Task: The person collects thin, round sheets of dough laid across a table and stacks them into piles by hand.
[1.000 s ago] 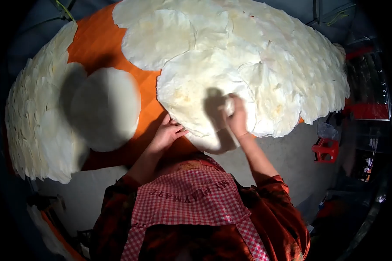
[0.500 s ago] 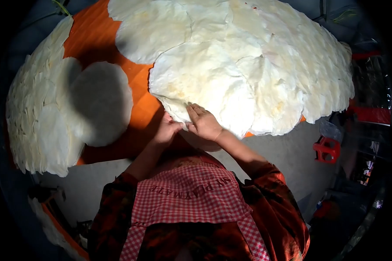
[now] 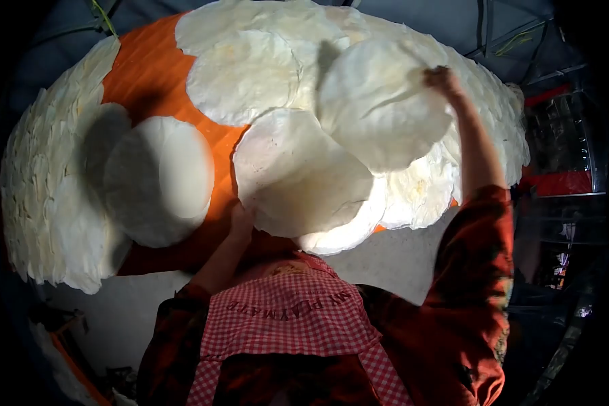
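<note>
My right hand is raised at the upper right. It is closed on the edge of a thin, round, pale flatbread that hangs above the pile. At the left edge of another round flatbread, my left hand pinches the rim near the front of the table, its fingertips partly hidden. Beneath and around both lie layers of the same overlapping sheets. A single round flatbread lies to the left, under a shadow.
Orange cloth covers the table and shows between the pile and a dense stack of overlapping sheets at the left. Below the table is a grey floor. Dark shelving with red edges stands at the right.
My right hand has moved from beside my left up to the far right, lifting a round flatbread off the pile. My left hand has shifted slightly left and down.
</note>
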The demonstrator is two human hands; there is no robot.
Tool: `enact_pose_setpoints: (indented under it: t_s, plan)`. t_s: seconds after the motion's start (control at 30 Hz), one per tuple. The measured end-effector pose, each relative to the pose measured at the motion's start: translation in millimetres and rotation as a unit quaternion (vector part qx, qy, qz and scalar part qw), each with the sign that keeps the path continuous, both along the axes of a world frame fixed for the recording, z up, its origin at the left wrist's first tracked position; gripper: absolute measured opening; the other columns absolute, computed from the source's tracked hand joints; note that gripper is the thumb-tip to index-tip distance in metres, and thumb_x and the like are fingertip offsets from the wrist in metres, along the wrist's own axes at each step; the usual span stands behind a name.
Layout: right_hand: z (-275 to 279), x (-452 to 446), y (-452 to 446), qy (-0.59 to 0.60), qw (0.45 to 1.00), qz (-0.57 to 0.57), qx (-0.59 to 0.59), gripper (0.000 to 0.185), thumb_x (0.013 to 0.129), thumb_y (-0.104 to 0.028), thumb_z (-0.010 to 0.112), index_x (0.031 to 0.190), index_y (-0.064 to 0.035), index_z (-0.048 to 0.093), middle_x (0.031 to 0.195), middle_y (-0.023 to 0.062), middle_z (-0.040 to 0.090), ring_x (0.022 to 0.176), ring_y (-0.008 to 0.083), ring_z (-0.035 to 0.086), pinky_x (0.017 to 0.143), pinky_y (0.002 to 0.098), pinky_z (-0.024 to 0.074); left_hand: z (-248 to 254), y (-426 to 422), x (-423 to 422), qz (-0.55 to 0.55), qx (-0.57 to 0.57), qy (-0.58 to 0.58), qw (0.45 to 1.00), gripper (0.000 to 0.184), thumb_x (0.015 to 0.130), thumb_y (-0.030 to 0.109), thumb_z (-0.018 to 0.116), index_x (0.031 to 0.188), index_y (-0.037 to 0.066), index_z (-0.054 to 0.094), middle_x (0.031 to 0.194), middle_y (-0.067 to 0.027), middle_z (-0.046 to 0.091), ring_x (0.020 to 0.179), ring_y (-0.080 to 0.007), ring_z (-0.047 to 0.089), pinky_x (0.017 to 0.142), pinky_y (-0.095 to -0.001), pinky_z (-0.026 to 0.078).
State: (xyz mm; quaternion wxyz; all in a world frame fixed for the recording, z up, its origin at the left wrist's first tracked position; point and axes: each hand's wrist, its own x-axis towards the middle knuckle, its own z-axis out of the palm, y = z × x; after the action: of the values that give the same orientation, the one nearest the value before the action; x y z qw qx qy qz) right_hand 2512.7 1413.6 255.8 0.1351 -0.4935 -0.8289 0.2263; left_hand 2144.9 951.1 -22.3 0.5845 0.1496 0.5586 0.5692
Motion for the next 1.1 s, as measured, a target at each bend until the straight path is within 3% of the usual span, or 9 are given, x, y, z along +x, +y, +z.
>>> enact_pose_setpoints:
  t_s: [0.07,0.13,0.23,0.37,0.4,0.57,0.8,0.97,1.1]
  plan:
    - [63,12,5,0.144,0.963,-0.183,-0.138,0.024,0.086,-0.026,0.059,0.100,-0.0071,0.064,0.078,0.0078,0.066,0.067,0.0190,0.064,0.061,0.0310,0.0511,2,0,2,0.029,-0.007,0.023,0.999,0.029,0.087,0.008,0.051,0.114,0.000,0.055,0.105,-0.0082,0.061,0.093,-0.0190,0.058,0.082,-0.0326,0.047]
    - [117,-24,-32,0.031,0.987,-0.156,-0.011,0.024,0.090,-0.028,0.054,0.101,-0.0082,0.062,0.079,0.0077,0.066,0.069,0.0183,0.066,0.059,0.0303,0.0514,4,-1,3,0.018,-0.016,0.013,1.000,0.029,0.086,0.008,0.052,0.114,0.000,0.055,0.104,-0.0081,0.061,0.093,-0.0191,0.058,0.081,-0.0325,0.047]
    - [134,-72,-85,0.085,0.991,-0.101,-0.013,0.022,0.089,-0.019,0.053,0.099,-0.0016,0.061,0.075,0.0052,0.064,0.064,0.0125,0.061,0.057,0.0267,0.0486,15,-3,2,0.000,-0.037,-0.009,0.999,0.028,0.086,0.008,0.052,0.113,0.000,0.055,0.104,-0.0081,0.061,0.092,-0.0189,0.058,0.079,-0.0323,0.047]
    - [49,-126,-185,-0.069,0.986,0.044,0.148,0.022,0.080,-0.004,0.049,0.096,-0.0007,0.064,0.066,0.0074,0.056,0.058,0.0133,0.049,0.057,0.0285,0.0443,21,-7,8,-0.012,0.043,-0.058,0.997,0.026,0.087,0.008,0.052,0.111,0.000,0.055,0.101,-0.0076,0.061,0.089,-0.0189,0.059,0.079,-0.0318,0.047]
    - [15,-145,-222,-0.014,0.988,0.049,0.147,0.028,0.076,-0.005,0.054,0.104,-0.0048,0.062,0.076,0.0219,0.061,0.064,0.0355,0.059,0.061,0.0415,0.0474,29,-7,10,-0.015,0.041,-0.073,0.996,0.023,0.087,0.010,0.053,0.108,0.002,0.055,0.097,-0.0062,0.061,0.085,-0.0184,0.060,0.072,-0.0310,0.049]
    - [-163,-214,-368,-0.096,0.992,0.076,0.031,0.029,0.077,-0.007,0.053,0.105,-0.0027,0.059,0.075,0.0201,0.062,0.068,0.0304,0.062,0.059,0.0389,0.0503,57,-6,20,-0.029,-0.070,-0.078,0.994,0.022,0.088,0.012,0.055,0.108,0.006,0.052,0.097,-0.0056,0.060,0.074,-0.0162,0.061,0.054,-0.0277,0.051]
    - [-148,-223,-411,-0.149,0.962,0.193,0.126,0.028,0.071,-0.013,0.058,0.097,-0.0010,0.059,0.102,0.0160,0.059,0.086,0.0283,0.059,0.058,0.0363,0.0513,61,-12,22,-0.061,-0.047,-0.116,0.990,0.025,0.088,0.005,0.045,0.113,0.005,0.047,0.102,-0.0095,0.057,0.084,-0.0206,0.061,0.063,-0.0342,0.055]
    - [-157,-228,-423,-0.122,0.978,0.169,-0.005,0.056,0.076,-0.022,0.063,0.123,0.0045,0.046,0.121,0.0221,0.050,0.103,0.0369,0.052,0.081,0.0388,0.0502,69,-11,21,-0.079,-0.034,-0.156,0.984,0.024,0.087,0.004,0.042,0.111,0.003,0.047,0.099,-0.0101,0.056,0.084,-0.0213,0.059,0.069,-0.0371,0.055]
    - [-132,-228,-424,-0.078,0.985,0.140,-0.068,0.049,0.077,-0.019,0.064,0.119,0.0007,0.051,0.115,0.0230,0.053,0.100,0.0387,0.054,0.088,0.0385,0.0452,67,-13,6,-0.160,0.038,-0.228,0.960,0.029,0.089,0.017,0.053,0.116,0.006,0.048,0.105,-0.0081,0.056,0.092,-0.0192,0.059,0.075,-0.0367,0.052]
